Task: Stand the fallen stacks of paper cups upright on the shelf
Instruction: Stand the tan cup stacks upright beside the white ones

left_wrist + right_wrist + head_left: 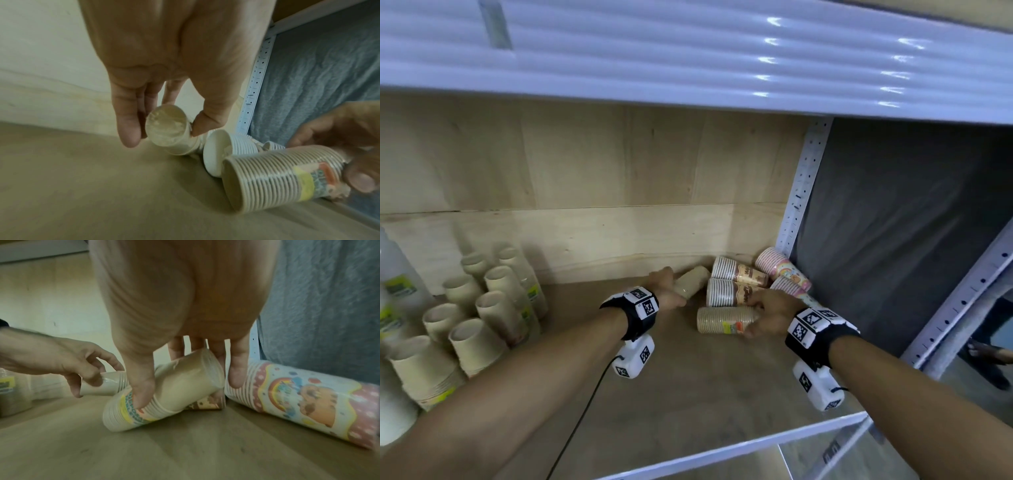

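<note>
Several wrapped stacks of paper cups lie on their sides at the back right of the wooden shelf (688, 394). My left hand (666, 287) grips the narrow end of a plain beige stack (693, 281), whose base disc (165, 125) sits between thumb and fingers. My right hand (768, 317) holds a beige stack with a yellow label (722, 320), thumb on top and fingers behind it (164, 386). Behind lie two brown-printed stacks (736, 274) and two pink rainbow stacks (782, 265); one pink stack (298, 397) lies just right of my right hand.
Several upright beige cup stacks (482, 308) stand at the shelf's left, with white bottles (397, 277) beside them. A perforated white upright (803, 192) and grey fabric (893, 222) close the right side. A white shelf (688, 51) hangs overhead. Someone's feet (989, 356) show far right.
</note>
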`<state>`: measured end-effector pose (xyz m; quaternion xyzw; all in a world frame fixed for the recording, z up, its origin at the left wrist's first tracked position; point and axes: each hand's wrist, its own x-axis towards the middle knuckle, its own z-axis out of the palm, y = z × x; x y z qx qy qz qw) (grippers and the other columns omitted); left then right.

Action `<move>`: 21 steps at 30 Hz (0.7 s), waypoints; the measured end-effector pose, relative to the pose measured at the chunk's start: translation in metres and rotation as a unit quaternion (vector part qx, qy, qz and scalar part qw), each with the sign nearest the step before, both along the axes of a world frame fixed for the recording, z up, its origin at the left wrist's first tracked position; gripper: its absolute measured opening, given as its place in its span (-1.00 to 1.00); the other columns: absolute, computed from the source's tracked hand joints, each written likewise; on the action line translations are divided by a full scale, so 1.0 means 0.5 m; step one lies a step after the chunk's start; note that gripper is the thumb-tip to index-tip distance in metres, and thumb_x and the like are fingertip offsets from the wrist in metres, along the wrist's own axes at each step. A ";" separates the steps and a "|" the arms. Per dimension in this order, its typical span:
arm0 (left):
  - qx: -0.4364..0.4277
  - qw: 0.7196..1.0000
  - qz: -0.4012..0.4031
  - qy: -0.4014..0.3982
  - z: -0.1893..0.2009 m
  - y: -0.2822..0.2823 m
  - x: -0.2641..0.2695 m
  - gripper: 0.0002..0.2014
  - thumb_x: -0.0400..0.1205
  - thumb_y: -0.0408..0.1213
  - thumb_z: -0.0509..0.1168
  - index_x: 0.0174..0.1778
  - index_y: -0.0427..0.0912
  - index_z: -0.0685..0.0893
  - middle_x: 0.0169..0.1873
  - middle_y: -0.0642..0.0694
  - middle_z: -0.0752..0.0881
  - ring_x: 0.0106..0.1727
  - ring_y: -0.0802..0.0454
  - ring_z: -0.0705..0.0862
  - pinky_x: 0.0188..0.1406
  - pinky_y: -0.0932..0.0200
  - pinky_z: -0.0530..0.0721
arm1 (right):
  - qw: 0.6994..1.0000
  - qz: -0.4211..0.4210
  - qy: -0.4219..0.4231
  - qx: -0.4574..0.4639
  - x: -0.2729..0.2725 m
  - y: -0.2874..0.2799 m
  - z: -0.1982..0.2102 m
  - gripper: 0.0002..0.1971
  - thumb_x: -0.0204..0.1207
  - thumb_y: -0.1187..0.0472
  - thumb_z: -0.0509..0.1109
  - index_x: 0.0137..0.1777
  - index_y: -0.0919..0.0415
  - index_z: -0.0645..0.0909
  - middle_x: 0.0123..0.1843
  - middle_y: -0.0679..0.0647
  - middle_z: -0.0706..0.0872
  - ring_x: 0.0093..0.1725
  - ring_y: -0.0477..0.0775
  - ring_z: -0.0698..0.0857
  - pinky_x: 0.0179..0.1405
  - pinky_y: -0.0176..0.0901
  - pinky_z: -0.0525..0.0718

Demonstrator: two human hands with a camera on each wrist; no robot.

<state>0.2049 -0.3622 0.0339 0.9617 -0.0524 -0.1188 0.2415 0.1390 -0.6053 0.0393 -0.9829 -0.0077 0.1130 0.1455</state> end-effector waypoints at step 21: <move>0.023 0.990 -0.048 -0.132 0.155 0.145 -0.056 -0.66 0.52 -0.24 0.48 0.22 -0.13 0.74 0.11 -0.05 0.73 0.10 -0.01 0.70 0.12 0.15 0.68 | 0.990 0.119 -0.080 0.011 0.058 0.249 0.130 -0.57 0.35 0.13 0.57 0.21 0.09 0.59 -0.07 -0.07 0.60 -0.07 0.04 0.64 -0.38 -0.26 0.50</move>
